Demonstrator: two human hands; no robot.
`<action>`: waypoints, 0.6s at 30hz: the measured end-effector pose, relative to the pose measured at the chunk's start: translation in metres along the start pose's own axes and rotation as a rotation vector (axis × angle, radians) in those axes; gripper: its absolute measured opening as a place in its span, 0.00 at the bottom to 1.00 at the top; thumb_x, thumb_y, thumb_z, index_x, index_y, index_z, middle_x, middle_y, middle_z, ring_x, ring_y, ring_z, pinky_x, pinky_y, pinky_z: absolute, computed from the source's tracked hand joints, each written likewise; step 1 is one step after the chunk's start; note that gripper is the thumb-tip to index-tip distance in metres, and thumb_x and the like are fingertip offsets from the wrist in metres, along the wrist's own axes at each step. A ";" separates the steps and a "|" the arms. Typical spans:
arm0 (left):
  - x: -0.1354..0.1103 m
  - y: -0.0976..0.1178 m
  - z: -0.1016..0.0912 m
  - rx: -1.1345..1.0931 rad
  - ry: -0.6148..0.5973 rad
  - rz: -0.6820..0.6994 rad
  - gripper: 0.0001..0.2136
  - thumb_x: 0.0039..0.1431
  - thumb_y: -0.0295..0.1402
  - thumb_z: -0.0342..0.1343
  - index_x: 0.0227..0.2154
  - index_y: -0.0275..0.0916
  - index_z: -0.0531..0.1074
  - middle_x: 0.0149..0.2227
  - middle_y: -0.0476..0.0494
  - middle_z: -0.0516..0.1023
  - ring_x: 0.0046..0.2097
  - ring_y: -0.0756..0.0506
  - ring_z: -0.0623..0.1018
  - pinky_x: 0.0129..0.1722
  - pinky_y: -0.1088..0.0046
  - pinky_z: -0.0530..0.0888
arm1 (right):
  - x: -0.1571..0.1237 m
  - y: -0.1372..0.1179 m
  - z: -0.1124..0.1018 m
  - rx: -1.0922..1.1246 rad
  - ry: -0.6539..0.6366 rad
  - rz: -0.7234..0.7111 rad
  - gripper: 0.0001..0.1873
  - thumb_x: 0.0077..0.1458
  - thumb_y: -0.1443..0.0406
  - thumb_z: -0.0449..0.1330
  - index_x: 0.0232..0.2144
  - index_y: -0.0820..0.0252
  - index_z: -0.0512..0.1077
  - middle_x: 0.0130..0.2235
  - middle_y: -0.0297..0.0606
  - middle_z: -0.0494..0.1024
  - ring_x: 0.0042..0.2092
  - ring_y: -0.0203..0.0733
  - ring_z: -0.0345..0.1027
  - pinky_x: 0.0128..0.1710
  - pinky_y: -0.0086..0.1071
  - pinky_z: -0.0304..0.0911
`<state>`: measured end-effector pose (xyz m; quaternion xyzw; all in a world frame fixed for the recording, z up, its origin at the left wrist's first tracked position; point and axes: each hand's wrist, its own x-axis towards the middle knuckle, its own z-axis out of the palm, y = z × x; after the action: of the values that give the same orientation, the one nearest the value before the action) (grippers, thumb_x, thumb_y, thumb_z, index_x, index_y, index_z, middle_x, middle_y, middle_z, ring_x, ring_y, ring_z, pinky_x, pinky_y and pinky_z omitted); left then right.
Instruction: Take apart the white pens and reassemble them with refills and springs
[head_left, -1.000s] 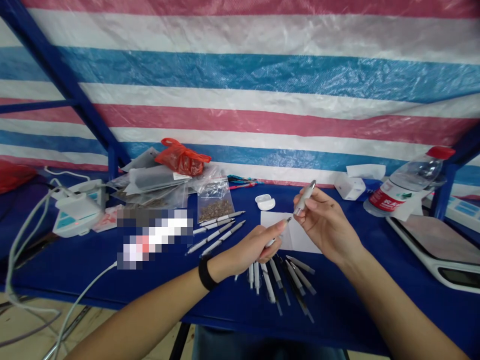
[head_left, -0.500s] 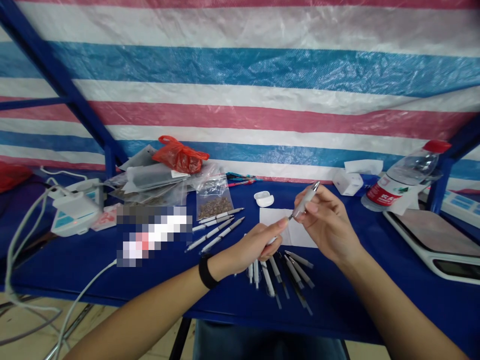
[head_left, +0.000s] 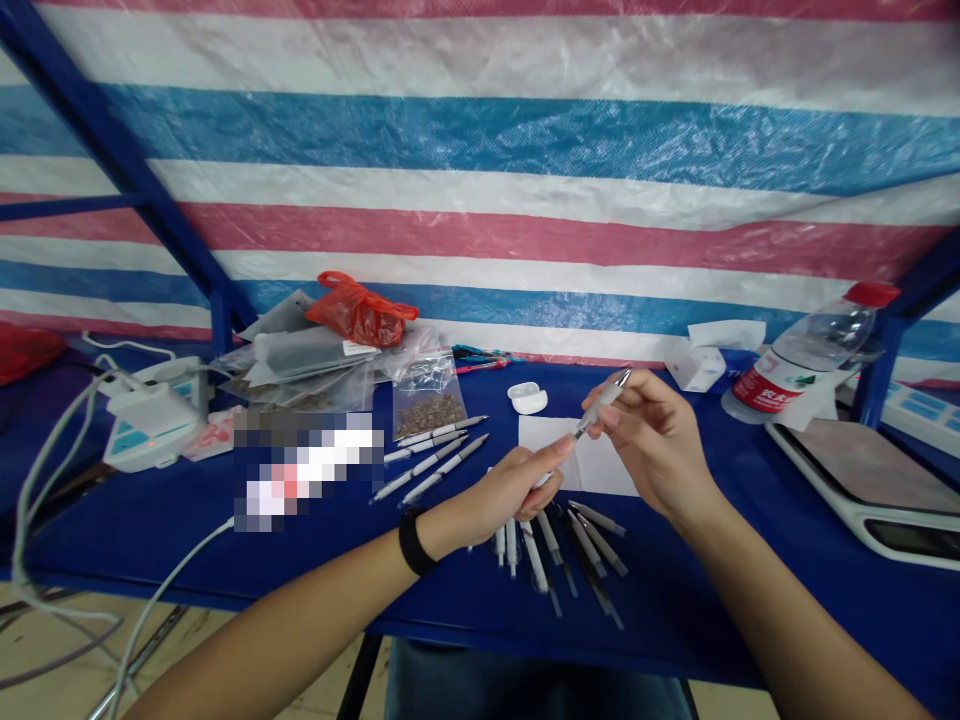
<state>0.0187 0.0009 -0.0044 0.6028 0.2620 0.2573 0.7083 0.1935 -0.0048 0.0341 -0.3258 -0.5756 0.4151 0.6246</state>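
In front of me, above the table, both hands are on a ballpoint pen in white and silver. My right hand [head_left: 656, 440] pinches its front barrel [head_left: 598, 408], the metal tip pointing up and away to the right. Closed around the pen's rear part [head_left: 542, 480] is my left hand [head_left: 517, 492], thumb pressed near the joint. A narrow dark section shows between the two parts. Below the hands lie several pen parts [head_left: 589, 545] with thin clear tubes sticking out. Several whole white pens [head_left: 446, 470] rest to the left.
White paper [head_left: 541, 432] and a white earbud case [head_left: 528, 398] lie behind my hands. A bag of small brown parts [head_left: 429, 412] and a red plastic bag [head_left: 364, 312] are at the back left. A bottle [head_left: 799, 365] and digital scale [head_left: 877, 480] stand right.
The front barrel in my right hand has moved slightly down and left, closer to my left hand, and tilts lower. My left hand has barely moved.
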 end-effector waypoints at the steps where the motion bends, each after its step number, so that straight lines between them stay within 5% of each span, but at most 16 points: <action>1: 0.000 -0.001 -0.001 -0.007 -0.001 0.006 0.35 0.65 0.60 0.47 0.10 0.40 0.51 0.12 0.55 0.46 0.17 0.55 0.51 0.21 0.71 0.48 | 0.000 0.001 -0.001 0.003 0.002 -0.002 0.14 0.48 0.58 0.73 0.29 0.54 0.72 0.28 0.31 0.78 0.26 0.35 0.69 0.30 0.33 0.69; 18: -0.002 0.004 -0.002 -0.009 0.001 0.010 0.34 0.62 0.61 0.50 0.11 0.41 0.49 0.14 0.56 0.45 0.18 0.55 0.46 0.21 0.69 0.43 | -0.004 0.008 0.002 -0.033 0.047 -0.059 0.10 0.46 0.62 0.73 0.29 0.55 0.76 0.27 0.32 0.79 0.26 0.36 0.68 0.28 0.33 0.68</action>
<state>0.0161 0.0014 -0.0004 0.6007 0.2582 0.2626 0.7096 0.1905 -0.0047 0.0255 -0.3286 -0.5769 0.3795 0.6443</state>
